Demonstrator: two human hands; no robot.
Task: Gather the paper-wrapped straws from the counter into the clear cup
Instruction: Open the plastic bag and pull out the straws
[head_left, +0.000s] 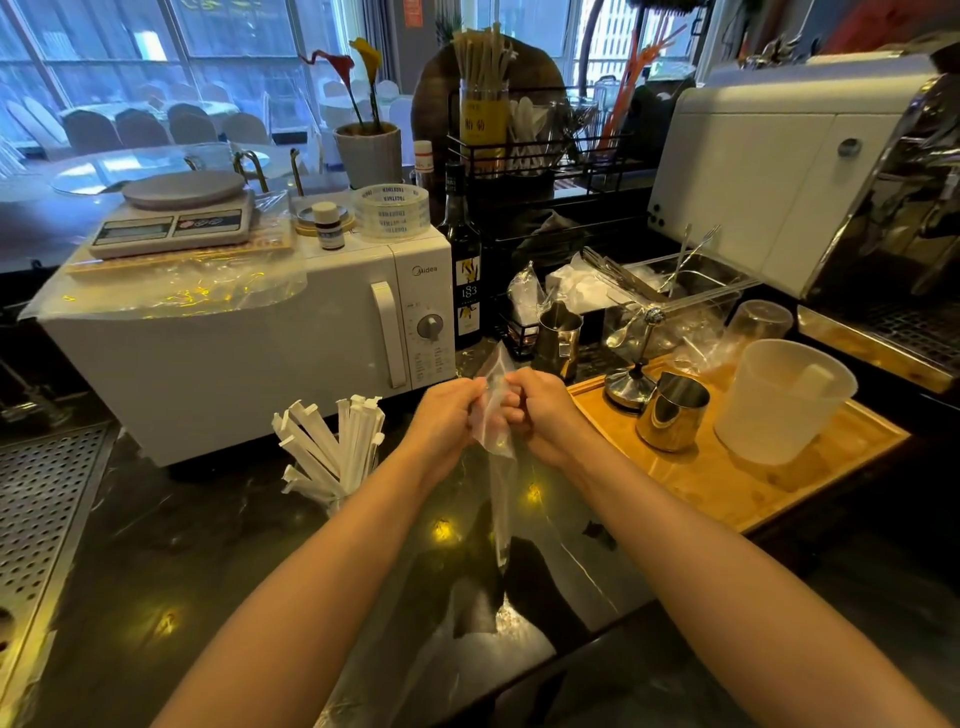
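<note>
Several white paper-wrapped straws (332, 447) stand fanned out in a clear cup (337, 505) on the dark counter, left of my hands. Only the cup's rim shows behind my left forearm. My left hand (447, 421) and my right hand (535, 410) are both closed on the top of an empty clear plastic bag (501, 483), which hangs down between them to the counter. I see no loose straws on the counter.
A white microwave (249, 353) stands behind the cup, with a scale and tape roll on top. To the right a wooden tray (737, 483) carries a steel jug (670, 415) and a frosted pitcher (784, 400). A perforated drain grid (41, 509) lies at far left.
</note>
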